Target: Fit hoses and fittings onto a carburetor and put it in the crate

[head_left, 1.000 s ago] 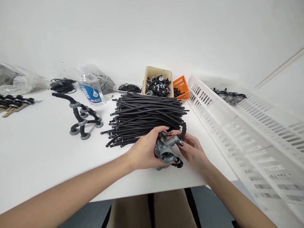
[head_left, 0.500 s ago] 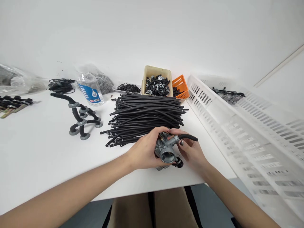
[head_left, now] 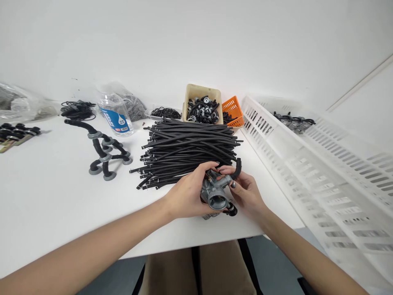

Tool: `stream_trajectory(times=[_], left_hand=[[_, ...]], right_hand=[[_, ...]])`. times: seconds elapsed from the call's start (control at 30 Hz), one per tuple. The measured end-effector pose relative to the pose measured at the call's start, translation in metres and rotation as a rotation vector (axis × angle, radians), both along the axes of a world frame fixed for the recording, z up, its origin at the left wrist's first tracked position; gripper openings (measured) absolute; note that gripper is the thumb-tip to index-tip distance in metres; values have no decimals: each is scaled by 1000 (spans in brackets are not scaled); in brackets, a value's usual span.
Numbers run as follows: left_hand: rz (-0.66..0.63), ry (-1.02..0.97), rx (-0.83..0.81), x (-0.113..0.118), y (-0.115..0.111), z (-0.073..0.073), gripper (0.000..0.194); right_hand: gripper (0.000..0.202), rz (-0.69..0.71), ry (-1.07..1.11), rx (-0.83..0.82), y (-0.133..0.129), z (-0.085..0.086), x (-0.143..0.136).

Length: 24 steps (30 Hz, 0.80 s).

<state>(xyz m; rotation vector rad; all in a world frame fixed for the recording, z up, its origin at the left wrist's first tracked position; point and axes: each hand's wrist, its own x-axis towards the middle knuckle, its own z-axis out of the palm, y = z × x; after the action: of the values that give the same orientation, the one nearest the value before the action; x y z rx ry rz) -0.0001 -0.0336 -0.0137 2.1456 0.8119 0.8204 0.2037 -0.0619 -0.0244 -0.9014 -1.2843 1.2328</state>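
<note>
A grey metal carburetor (head_left: 216,196) is held over the front part of the table, its round mouth facing me. My left hand (head_left: 190,192) wraps around its left side, thumb on top. On its right side, my right hand (head_left: 245,191) is closed against the upper fitting, thumb and fingers at its end. From that fitting a short black hose (head_left: 238,167) bends upward. A black rubber end piece shows low on the carburetor's right. Just behind the hands lies a pile of black rubber hoses (head_left: 190,143).
White perforated crates (head_left: 285,164) line the right, with carburetors (head_left: 294,122) inside. At the back stand a cream bin (head_left: 202,89) of small parts, an orange basket (head_left: 235,107) and a clear bottle (head_left: 116,119). Hoses joined with grey rings (head_left: 104,155) stand at left.
The short black hose on the carburetor has turned from pointing right to pointing upward. Both hands keep nearly the same place on the carburetor.
</note>
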Motion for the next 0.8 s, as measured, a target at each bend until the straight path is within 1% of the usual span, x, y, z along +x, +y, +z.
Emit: stream_trajectory(times=[0.13,0.23,0.3,0.4,0.43,0.5,0.57,0.67,0.73,0.8], left_hand=[[-10,16,-4,-1,0,0,97],[-16,15,-6,-1,0,-1,97],[-24,1,-2,-1,1,-2,96],[-36,-6,1,0,1,-3,95],[-37,-1,0,0,2,-3,96],[-35,13,-5,0,2,-2,98],[-34,22,-17,0,2,-1,100],[-27,43,-47,-1,1,1,99],[-23,59,-57,-2,1,2,98],[-23,61,-55,-2,1,2,99]], right_hand=[[19,17,67,-26,-4,4,1],[15,33,98,-14,-5,5,1],[18,7,81,0,-3,5,0],[29,-29,8,47,-1,3,-1],[28,-28,-9,70,0,2,-1],[21,-6,-17,98,0,2,0],[15,29,11,90,-2,2,2],[14,74,116,47,-4,4,3],[12,89,174,21,-5,5,3],[11,91,177,4,-5,5,3]])
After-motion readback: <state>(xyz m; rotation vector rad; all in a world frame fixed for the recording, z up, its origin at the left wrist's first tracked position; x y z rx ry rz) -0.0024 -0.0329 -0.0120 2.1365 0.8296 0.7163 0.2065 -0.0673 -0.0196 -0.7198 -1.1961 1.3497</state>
